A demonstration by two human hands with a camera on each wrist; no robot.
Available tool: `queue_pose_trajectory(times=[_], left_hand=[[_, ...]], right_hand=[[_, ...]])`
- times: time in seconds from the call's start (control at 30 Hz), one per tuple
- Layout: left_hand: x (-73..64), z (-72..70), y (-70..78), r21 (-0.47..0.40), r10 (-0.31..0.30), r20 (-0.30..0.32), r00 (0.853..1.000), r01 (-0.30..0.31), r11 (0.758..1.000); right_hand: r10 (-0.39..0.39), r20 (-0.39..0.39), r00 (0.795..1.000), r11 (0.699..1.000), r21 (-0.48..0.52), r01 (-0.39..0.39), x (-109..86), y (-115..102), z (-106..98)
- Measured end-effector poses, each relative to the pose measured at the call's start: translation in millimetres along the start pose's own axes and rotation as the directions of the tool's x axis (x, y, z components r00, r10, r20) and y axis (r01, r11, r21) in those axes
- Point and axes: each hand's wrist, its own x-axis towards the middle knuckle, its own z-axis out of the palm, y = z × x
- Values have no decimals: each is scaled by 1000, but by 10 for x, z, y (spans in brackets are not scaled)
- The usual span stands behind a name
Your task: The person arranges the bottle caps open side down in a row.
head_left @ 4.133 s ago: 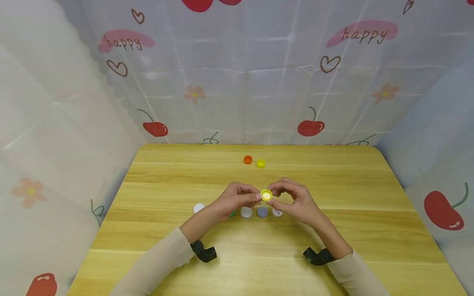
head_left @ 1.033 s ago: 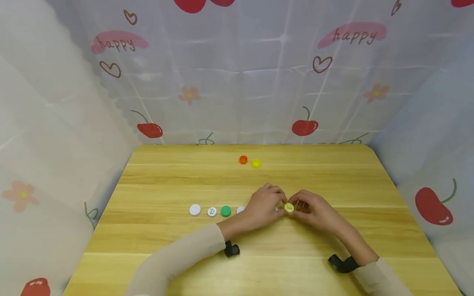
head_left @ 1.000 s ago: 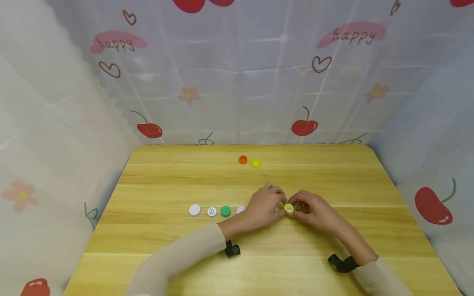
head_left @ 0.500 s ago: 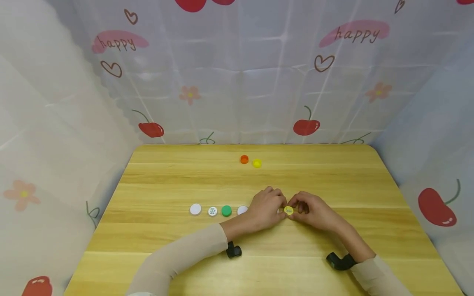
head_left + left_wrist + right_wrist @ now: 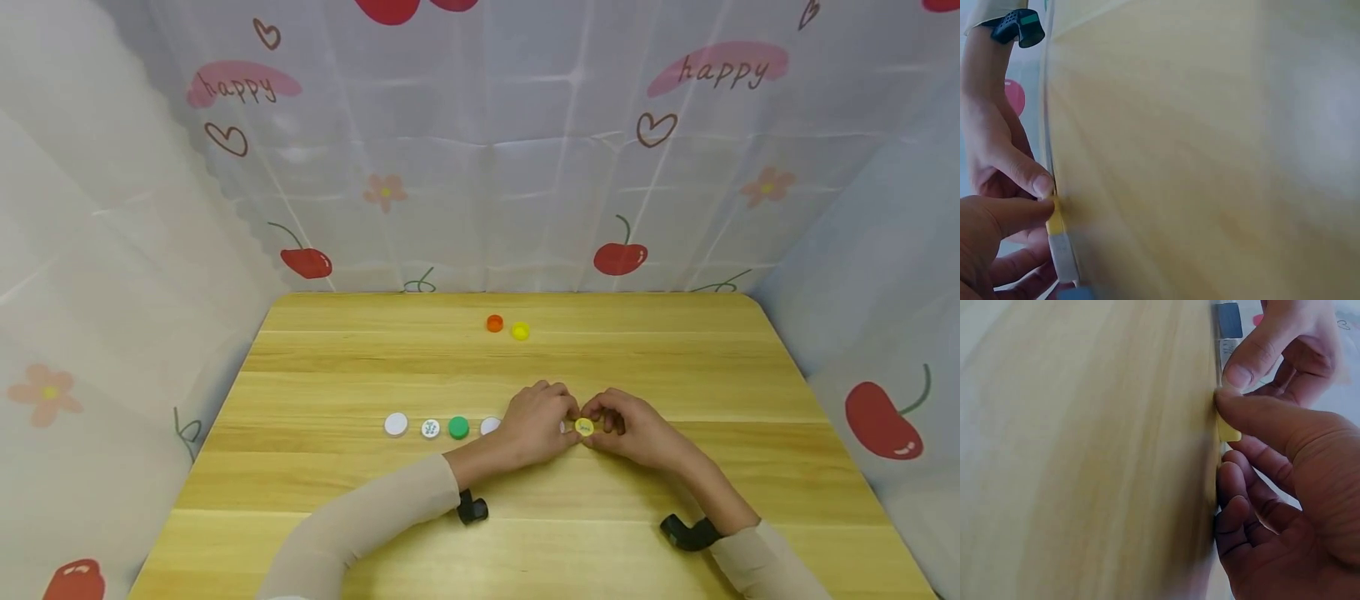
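Note:
A yellow bottle cap [image 5: 584, 427], printed side up, stands at the right end of a row of caps on the table. My left hand [image 5: 534, 423] pinches it from the left with thumb and fingertips. From the right, my right hand [image 5: 636, 429] pinches its other edge. In the left wrist view the yellow cap [image 5: 1055, 220] sits at table level against a white cap [image 5: 1064, 257], with a blue cap [image 5: 1076, 294] beyond. The right wrist view shows the same yellow cap [image 5: 1230, 432] under my right thumb. My left hand hides part of the row in the head view.
Leftward in the row lie a white cap [image 5: 396, 424], a patterned white cap [image 5: 431, 429], a green cap [image 5: 458, 427] and another white cap [image 5: 490, 426]. Farther back on the wooden table [image 5: 360, 350] are an orange cap [image 5: 495, 323] and a second yellow cap [image 5: 521, 332].
Earlier both hands held the yellow cap hollow side up, farther left. It has since been turned over and brought right to the row's end. Over the last half second the hands barely move.

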Motion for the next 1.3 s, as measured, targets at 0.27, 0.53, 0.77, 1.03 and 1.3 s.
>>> queue_pose_trajectory(times=[0.27,0.53,0.77,1.03,1.3], left_hand=[[22,-202,-308,-216,-138,12,990,137,967],[281,-475,-992,-404,-320,31,947,304,863],[452,-456,-1339,-377,-364,-5,931,335,863],[562,-404,-1391,-342,-378,-32,925,345,874],[692,-406,-1348,-274,-326,-43,944,302,913]], right_hand=[[143,27,989,988,53,-144,158,-2,-94],[232,-1,973,969,85,-231,688,70,-81],[271,-26,962,953,149,-264,1197,36,53],[289,-43,956,950,133,-281,1646,-32,145],[259,-74,963,965,53,-256,1806,-39,135]])
